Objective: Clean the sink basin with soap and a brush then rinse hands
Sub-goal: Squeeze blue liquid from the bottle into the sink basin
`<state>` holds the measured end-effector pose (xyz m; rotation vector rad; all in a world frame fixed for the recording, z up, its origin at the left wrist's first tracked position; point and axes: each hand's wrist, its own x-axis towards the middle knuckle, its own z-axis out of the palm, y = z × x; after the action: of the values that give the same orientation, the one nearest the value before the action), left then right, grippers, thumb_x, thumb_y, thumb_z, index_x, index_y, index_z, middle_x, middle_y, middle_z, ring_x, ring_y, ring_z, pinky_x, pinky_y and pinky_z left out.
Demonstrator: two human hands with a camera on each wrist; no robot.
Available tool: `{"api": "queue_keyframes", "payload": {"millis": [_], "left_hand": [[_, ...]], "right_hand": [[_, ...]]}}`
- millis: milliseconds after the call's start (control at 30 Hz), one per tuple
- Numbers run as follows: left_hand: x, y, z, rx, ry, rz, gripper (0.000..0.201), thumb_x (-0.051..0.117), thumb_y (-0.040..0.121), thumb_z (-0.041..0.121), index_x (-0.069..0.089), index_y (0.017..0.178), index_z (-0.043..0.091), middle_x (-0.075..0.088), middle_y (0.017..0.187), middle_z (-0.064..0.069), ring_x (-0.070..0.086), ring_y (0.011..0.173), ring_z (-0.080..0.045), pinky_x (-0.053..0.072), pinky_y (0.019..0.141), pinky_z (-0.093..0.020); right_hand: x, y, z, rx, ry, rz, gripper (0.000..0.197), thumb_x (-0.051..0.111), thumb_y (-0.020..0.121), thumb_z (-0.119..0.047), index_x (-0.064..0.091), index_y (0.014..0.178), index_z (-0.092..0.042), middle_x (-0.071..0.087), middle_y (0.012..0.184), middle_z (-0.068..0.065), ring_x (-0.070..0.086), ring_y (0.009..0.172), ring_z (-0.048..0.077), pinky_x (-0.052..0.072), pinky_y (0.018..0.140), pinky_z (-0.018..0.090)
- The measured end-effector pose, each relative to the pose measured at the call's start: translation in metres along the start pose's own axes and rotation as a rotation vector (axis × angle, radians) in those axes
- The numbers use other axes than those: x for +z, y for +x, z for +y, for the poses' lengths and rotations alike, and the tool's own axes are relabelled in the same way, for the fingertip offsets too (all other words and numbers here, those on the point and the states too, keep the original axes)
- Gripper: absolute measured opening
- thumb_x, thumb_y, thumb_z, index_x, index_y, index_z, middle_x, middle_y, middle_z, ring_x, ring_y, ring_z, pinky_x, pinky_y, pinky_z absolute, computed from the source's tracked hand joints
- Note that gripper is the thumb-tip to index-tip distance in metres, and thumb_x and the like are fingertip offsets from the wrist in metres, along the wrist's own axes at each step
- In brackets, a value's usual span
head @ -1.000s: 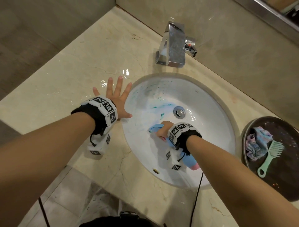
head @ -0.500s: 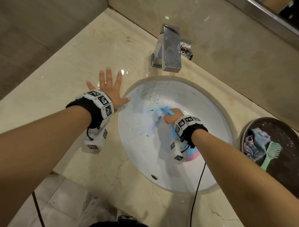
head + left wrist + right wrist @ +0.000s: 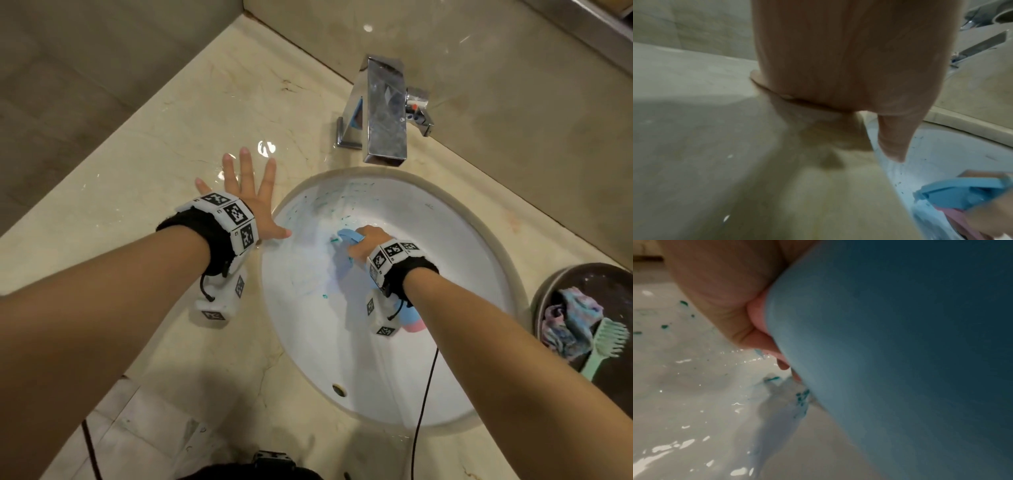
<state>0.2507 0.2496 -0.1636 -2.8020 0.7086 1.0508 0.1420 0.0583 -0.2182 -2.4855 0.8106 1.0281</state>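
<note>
The white oval sink basin [image 3: 462, 240] is set in a beige marble counter and carries blue-green soap smears on its far-left wall. My right hand [image 3: 368, 241] grips a blue brush [image 3: 349, 236] with a pink end [image 3: 412, 325], its head pressed to the basin's upper-left wall. In the right wrist view the blue brush handle [image 3: 900, 353] fills the frame above the wet basin [image 3: 684, 386]. My left hand [image 3: 250, 192] lies flat with fingers spread on the counter by the basin's left rim, and its thumb [image 3: 892, 139] hangs over the edge.
A chrome faucet [image 3: 383, 109] stands behind the basin, and no water runs from it. A dark round tray [image 3: 616, 291] at the right holds a crumpled cloth [image 3: 572, 318] and a mint-green brush [image 3: 606, 346]. A water puddle [image 3: 265, 147] lies beyond my left hand. A black cable [image 3: 423, 404] crosses the basin's front.
My right hand has carried the blue brush from the basin's lower middle up to its upper-left wall. The left hand stays flat on the counter.
</note>
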Motion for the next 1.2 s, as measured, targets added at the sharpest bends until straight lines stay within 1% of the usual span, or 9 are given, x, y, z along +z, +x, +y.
{"api": "queue_keyframes", "payload": {"millis": [33, 100, 167, 233, 400, 667, 833, 1000, 1200], "left_hand": [[0.0, 0.0, 0.0, 0.001, -0.002, -0.007, 0.119, 0.055, 0.073, 0.071, -0.034, 0.139, 0.029, -0.044, 0.143, -0.01, -0.034, 0.134, -0.037, -0.004, 0.1, -0.072], [-0.001, 0.001, 0.0, -0.001, -0.001, -0.016, 0.121, 0.057, 0.072, 0.071, -0.035, 0.139, 0.029, -0.044, 0.143, -0.01, -0.035, 0.134, -0.037, -0.004, 0.1, -0.072], [-0.001, 0.002, 0.001, -0.001, 0.0, -0.018, 0.122, 0.058, 0.072, 0.07, -0.036, 0.138, 0.029, -0.045, 0.142, -0.011, -0.035, 0.133, -0.037, -0.004, 0.1, -0.072], [-0.001, 0.002, 0.001, -0.002, -0.001, -0.019, 0.123, 0.059, 0.072, 0.069, -0.036, 0.138, 0.029, -0.045, 0.142, -0.011, -0.035, 0.133, -0.037, -0.004, 0.1, -0.072], [-0.001, 0.002, 0.002, -0.004, 0.005, -0.019, 0.123, 0.059, 0.072, 0.069, -0.036, 0.138, 0.028, -0.046, 0.142, -0.011, -0.035, 0.133, -0.038, -0.004, 0.1, -0.072], [-0.002, 0.001, 0.002, -0.006, 0.018, -0.021, 0.123, 0.059, 0.071, 0.069, -0.035, 0.139, 0.028, -0.044, 0.143, -0.011, -0.034, 0.134, -0.037, -0.003, 0.1, -0.072], [-0.001, 0.001, 0.003, -0.006, 0.012, -0.019, 0.124, 0.06, 0.071, 0.068, -0.036, 0.138, 0.029, -0.045, 0.142, -0.011, -0.035, 0.134, -0.037, -0.003, 0.1, -0.072], [-0.002, 0.001, 0.003, -0.004, 0.013, -0.019, 0.124, 0.061, 0.072, 0.067, -0.036, 0.138, 0.028, -0.045, 0.142, -0.011, -0.035, 0.134, -0.037, -0.003, 0.1, -0.073], [-0.001, 0.001, 0.003, -0.004, 0.019, -0.015, 0.123, 0.06, 0.071, 0.069, -0.035, 0.139, 0.029, -0.045, 0.143, -0.011, -0.035, 0.134, -0.037, -0.002, 0.099, -0.073]], "right_hand": [[0.002, 0.002, 0.0, 0.021, -0.01, 0.002, 0.019, 0.049, 0.086, -0.018, 0.045, 0.068, -0.012, 0.05, 0.069, 0.002, 0.048, 0.058, 0.016, 0.034, 0.049, 0.023], [0.003, 0.005, 0.0, 0.035, 0.005, 0.005, 0.018, 0.049, 0.087, -0.021, 0.048, 0.072, -0.012, 0.05, 0.069, 0.002, 0.048, 0.058, 0.016, 0.036, 0.052, 0.024], [0.001, 0.007, 0.002, 0.032, 0.068, 0.027, 0.012, 0.05, 0.088, -0.022, 0.05, 0.083, -0.011, 0.052, 0.079, 0.004, 0.052, 0.069, 0.021, 0.04, 0.063, 0.028], [-0.004, 0.009, 0.006, 0.033, 0.145, 0.051, 0.008, 0.05, 0.087, -0.018, 0.05, 0.089, -0.011, 0.052, 0.087, 0.006, 0.051, 0.076, 0.024, 0.039, 0.068, 0.029], [-0.016, 0.017, 0.009, 0.059, 0.253, 0.082, 0.009, 0.051, 0.085, -0.016, 0.05, 0.092, -0.011, 0.052, 0.088, 0.008, 0.051, 0.076, 0.024, 0.039, 0.067, 0.028], [-0.021, 0.022, 0.007, 0.102, 0.265, 0.103, 0.011, 0.051, 0.083, -0.015, 0.053, 0.092, -0.009, 0.054, 0.087, 0.009, 0.052, 0.076, 0.026, 0.041, 0.068, 0.028], [-0.021, 0.022, 0.008, 0.081, 0.311, 0.09, 0.025, 0.051, 0.085, -0.018, 0.055, 0.109, -0.01, 0.055, 0.097, 0.009, 0.054, 0.084, 0.026, 0.043, 0.076, 0.031], [-0.023, 0.022, 0.008, 0.089, 0.31, 0.109, 0.013, 0.051, 0.087, -0.021, 0.049, 0.092, -0.01, 0.051, 0.089, 0.008, 0.05, 0.079, 0.026, 0.039, 0.071, 0.03], [-0.027, 0.022, 0.01, 0.147, 0.288, 0.112, 0.009, 0.05, 0.085, -0.017, 0.051, 0.089, -0.008, 0.052, 0.085, 0.009, 0.051, 0.074, 0.025, 0.04, 0.067, 0.029]]}}
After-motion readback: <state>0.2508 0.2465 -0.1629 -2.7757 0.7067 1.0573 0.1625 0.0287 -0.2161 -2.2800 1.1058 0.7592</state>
